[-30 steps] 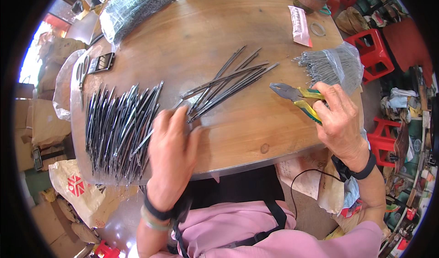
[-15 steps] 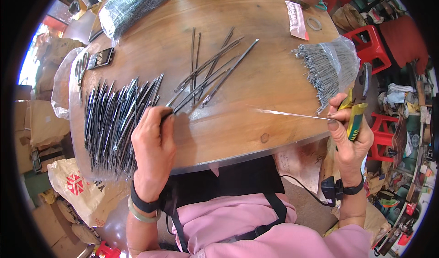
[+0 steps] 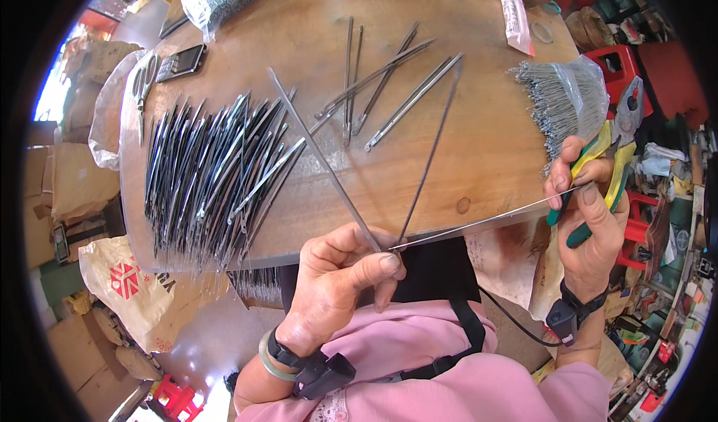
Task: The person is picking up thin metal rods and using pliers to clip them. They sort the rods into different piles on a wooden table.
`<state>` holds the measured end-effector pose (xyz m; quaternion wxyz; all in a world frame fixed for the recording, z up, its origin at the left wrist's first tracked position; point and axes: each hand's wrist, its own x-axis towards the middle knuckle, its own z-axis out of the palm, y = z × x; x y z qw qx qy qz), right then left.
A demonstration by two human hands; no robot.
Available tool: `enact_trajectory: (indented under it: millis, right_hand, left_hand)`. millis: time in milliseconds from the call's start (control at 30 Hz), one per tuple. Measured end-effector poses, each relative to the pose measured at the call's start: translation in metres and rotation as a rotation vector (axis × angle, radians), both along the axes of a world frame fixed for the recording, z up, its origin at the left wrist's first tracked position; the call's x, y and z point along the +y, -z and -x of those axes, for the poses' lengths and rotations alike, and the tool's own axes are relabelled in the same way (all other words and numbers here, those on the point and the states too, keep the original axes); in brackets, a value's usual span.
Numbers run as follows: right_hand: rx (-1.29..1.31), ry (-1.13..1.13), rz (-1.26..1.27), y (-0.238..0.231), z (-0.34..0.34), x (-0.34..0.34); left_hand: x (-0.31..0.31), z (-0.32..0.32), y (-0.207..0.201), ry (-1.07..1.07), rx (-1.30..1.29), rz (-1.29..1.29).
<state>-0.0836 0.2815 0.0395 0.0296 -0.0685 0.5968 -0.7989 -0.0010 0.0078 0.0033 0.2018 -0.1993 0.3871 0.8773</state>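
My left hand (image 3: 340,283) pinches two thin, stiff metal rods (image 3: 329,175) near the wooden surface (image 3: 479,145), and my right hand (image 3: 591,212) holds yellow-green pliers (image 3: 617,149) and a light, bendy wire (image 3: 486,220), best pinched by its ends.

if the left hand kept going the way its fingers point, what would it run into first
Probably the thin wire it already pinches at its tip; the left hand points toward the right hand holding the wire and pliers. Depth is unclear.
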Motion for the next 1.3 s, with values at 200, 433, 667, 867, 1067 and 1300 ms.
enact_trajectory:
  millis: [200, 433, 667, 867, 1067, 1300]
  right_hand:
    - [0.109, -0.116, -0.487, 0.010, -0.003, 0.002]
    - [0.665, -0.310, -1.065, 0.009, 0.011, -0.031]
    - [0.712, -0.394, -1.015, 0.029, 0.012, -0.036]
    - [0.706, -0.391, -1.053, 0.027, 0.009, -0.038]
    - [0.743, -0.349, -1.043, 0.020, 0.005, -0.046]
    - [0.722, -0.368, -1.038, 0.022, -0.003, -0.046]
  left_hand:
    - [0.003, -0.003, 0.002, 0.124, 0.053, 0.358]
    - [-0.002, 0.007, -0.001, 0.427, -0.013, 0.411]
    - [-0.003, 0.006, 0.000, 0.432, -0.020, 0.375]
    - [-0.012, 0.012, -0.003, 0.489, 0.028, 0.362]
    - [-0.012, 0.034, -0.005, 0.445, 0.040, 0.182]
    - [0.017, 0.032, -0.008, 0.357, -0.281, 0.040]
